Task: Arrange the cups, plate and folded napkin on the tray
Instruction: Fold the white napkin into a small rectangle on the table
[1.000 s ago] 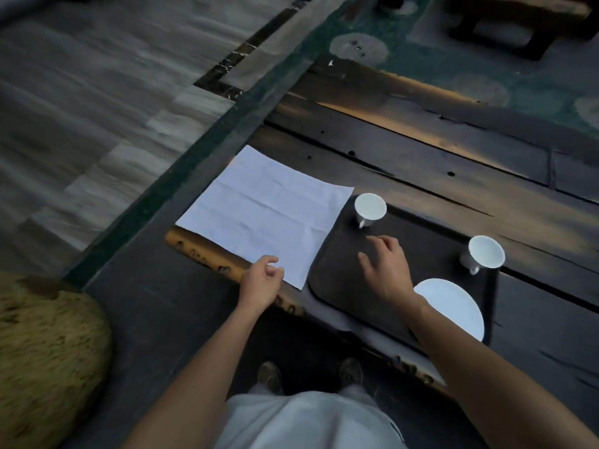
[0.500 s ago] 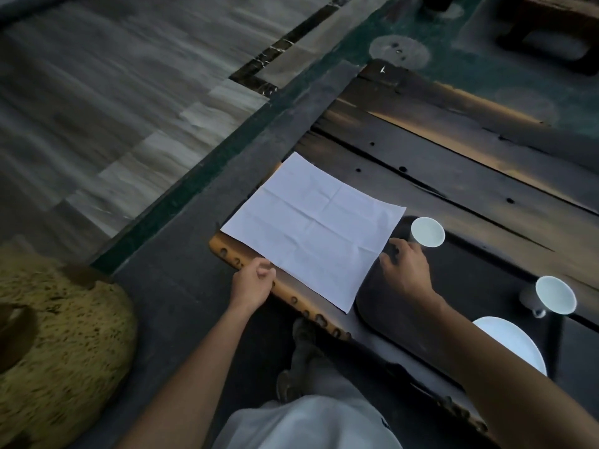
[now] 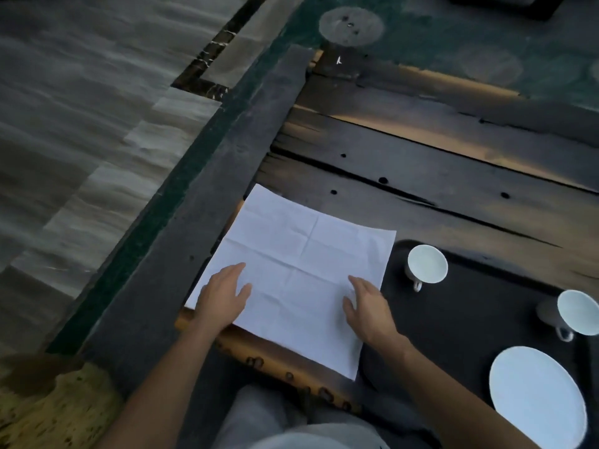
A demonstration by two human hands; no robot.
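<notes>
Head view: I am looking down at both hands lying flat on a white napkin [image 3: 293, 270], unfolded and creased, spread on the wooden bench [image 3: 437, 189] just left of the dark tray [image 3: 470, 312]. My left hand [image 3: 223, 294] and right hand [image 3: 368, 307] are pressing open-palmed, each grip holding nothing. Two white cups [image 3: 427, 264] and a plate [image 3: 536, 396] are sitting on the tray. Folding is probably coming next, calling for a pinched corner.

Both hands, left hand [image 3: 223, 294] and right hand [image 3: 368, 306], rest flat on the unfolded white napkin [image 3: 298, 264] beside the dark tray [image 3: 470, 319] holding two cups and a plate [image 3: 538, 396].
</notes>
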